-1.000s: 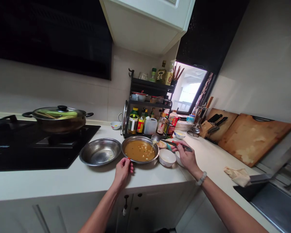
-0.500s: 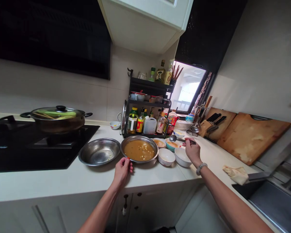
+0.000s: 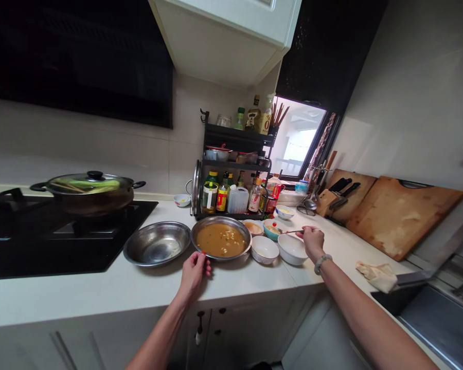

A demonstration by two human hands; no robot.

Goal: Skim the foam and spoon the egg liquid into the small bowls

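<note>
My left hand (image 3: 193, 271) pinches the near rim of a metal basin (image 3: 247, 247) holding brown liquid (image 3: 216, 239) with pale bits on top. Held by its handle in my right hand (image 3: 312, 242) is a metal spoon (image 3: 292, 232), its bowl end down at the teal bowl (image 3: 269, 235), which has orange-tinted contents. Whether the spoon touches those contents is hard to tell. Below my right hand stands a white bowl (image 3: 293, 252), beside a smaller white bowl (image 3: 265, 253). Another small bowl (image 3: 252, 232) with orange contents sits against the basin's right side.
An empty metal basin (image 3: 157, 259) stands at left, near the stove (image 3: 81, 246) with a lidded pot (image 3: 92, 198). Behind is a black rack (image 3: 237, 165) of bottles. At right are a knife block (image 3: 326, 203), a cutting board (image 3: 405, 216), a cloth (image 3: 376, 276) and a sink (image 3: 435, 313).
My right hand has moved slightly right and tilted the spoon, so its bowl end is now lowered to the teal bowl. My left hand stays on the basin rim.
</note>
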